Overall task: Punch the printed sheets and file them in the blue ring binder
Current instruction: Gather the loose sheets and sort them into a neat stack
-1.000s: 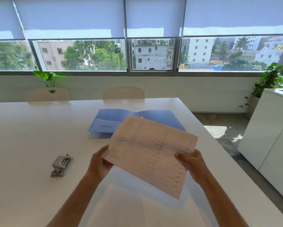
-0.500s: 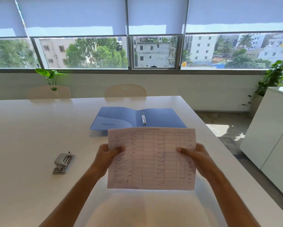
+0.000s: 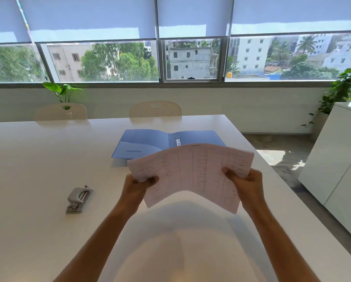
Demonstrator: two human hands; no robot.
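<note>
A blue ring binder (image 3: 148,146) lay open on the white tabletop (image 3: 38,169), its metal rings (image 3: 178,141) upright at the spine and no sheets on them. In front of it, a person held the printed sheets (image 3: 193,174) above the tabletop, bowed upward in the middle. The left hand (image 3: 137,189) pinched the left edge, thumb on top, fingers curled beneath; the right hand (image 3: 245,185) gripped the right edge likewise. A grey hole punch (image 3: 79,199) sat well to the left. Two chairs (image 3: 155,109) stood beneath half-shaded windows (image 3: 193,60), near potted plants (image 3: 342,90) and a white cabinet (image 3: 337,159).
</note>
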